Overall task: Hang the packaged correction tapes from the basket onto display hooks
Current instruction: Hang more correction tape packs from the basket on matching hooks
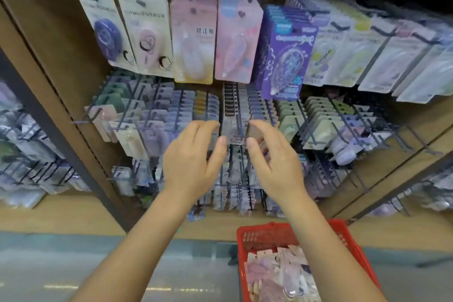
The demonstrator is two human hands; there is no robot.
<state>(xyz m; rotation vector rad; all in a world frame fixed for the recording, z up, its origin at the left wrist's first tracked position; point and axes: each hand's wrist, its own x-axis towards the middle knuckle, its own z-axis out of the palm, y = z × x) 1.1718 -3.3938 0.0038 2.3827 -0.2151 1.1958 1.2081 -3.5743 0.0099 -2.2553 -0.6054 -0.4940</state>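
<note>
Two hands raised before the middle row of hooks, palms turned toward each other. Left hand [193,162] with fingers loosely bent, thumb tip pressed at the left edge of a clear pack [235,133]; right hand [274,162] mirrored, thumb tip at the pack's right edge, fingers curved over its top corner. Pack pinched between both sets of fingertips, upright, its header right at the front end of a dark hook [239,127]; whether already threaded on the wire or only held against it, cannot tell — too blurred. Behind the fingertips, a deep file of similar packs on the same hook [230,103]. Left and right of the fingers, more hooks loaded with pastel packs. Above the fingers, an upper row: a purple pack [285,54] tilted forward, a pink pack [235,39] just left of it, more hanging further left. Below the wrists, lower rows of small packs, blurred. Well below the right forearm, a red basket [245,247] on the floor, holding a loose heap of packs [277,274], pink and lilac, lying flat and overlapping. Brown shelving panel [81,105] far left of the left hand.
</note>
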